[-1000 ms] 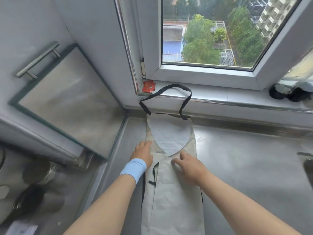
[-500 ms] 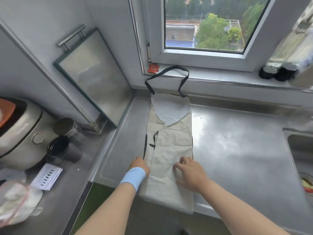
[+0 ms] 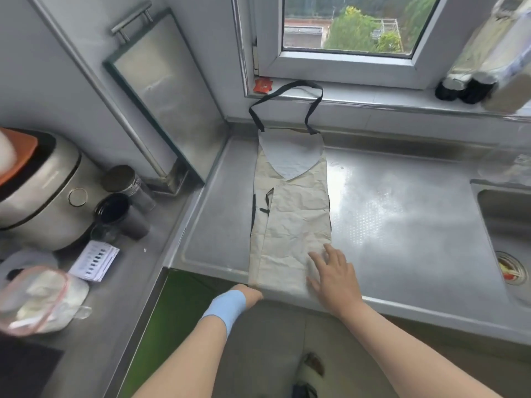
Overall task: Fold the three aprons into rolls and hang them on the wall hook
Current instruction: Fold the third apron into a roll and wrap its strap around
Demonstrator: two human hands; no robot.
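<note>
Beige crinkled cloth apron (image 3: 296, 222), folded to a long strip on the steel counter (image 3: 402, 219), looks light, limp, creasy: right hand (image 3: 333, 275) flat and spread on its hem, left hand (image 3: 251, 294) under the edge, grip unclear; roll from hem corners.

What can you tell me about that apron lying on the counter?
The apron is beige and crinkled, papery-looking, folded lengthwise into a narrow strip on the steel counter. A pale grey rounded bib panel sits at its far end, where a black neck strap loops up onto the windowsill. Thin black ties peek out along its left fold. Its near end reaches the counter's front edge. The right hand lies flat on that end; the left hand touches its near-left corner.
</note>
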